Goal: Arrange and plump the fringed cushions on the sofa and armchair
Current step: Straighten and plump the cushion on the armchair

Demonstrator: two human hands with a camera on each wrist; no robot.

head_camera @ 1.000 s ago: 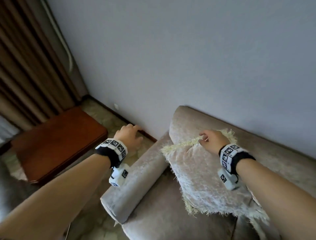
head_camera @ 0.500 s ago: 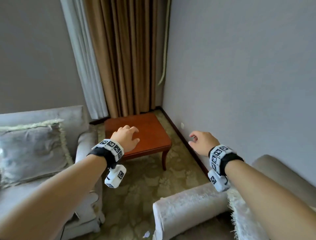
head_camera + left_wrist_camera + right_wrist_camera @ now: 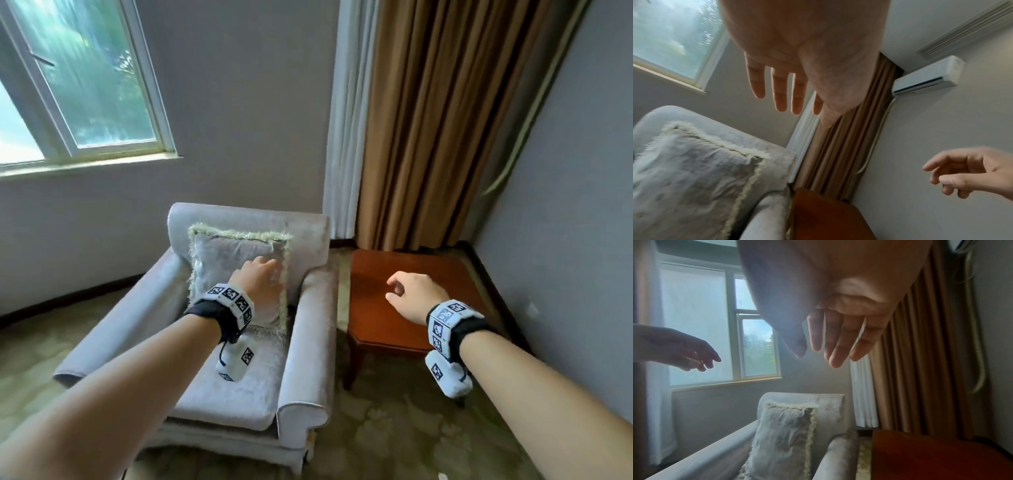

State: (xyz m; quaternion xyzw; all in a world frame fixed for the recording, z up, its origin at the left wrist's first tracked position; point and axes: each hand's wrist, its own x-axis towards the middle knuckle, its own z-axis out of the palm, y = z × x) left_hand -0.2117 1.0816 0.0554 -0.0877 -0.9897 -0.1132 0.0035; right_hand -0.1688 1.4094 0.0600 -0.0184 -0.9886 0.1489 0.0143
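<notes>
A fringed cushion [image 3: 233, 270] stands upright on the seat of the armchair [image 3: 239, 387], leaning back against the backrest, its face turned out toward the room. It reads slightly taller than wide, so the long axis runs up and down — one fringed edge along the top, another down its right side beside the chair's right arm.

The left hand [image 3: 258, 282] is held out in front of the cushion, palm down; in the left wrist view its fingers [image 3: 779, 91] are straight and slightly spread, holding nothing, and clear air shows between them and the fabric. The right hand [image 3: 416, 296] hangs above the brown wooden tabletop [image 3: 376, 329] just right of the armchair, fingers loosely bent, thumb apart, empty.

Behind the chair are a window [image 3: 85, 85] and, at the corner, a brown curtain [image 3: 445, 120] beside a white one.
</notes>
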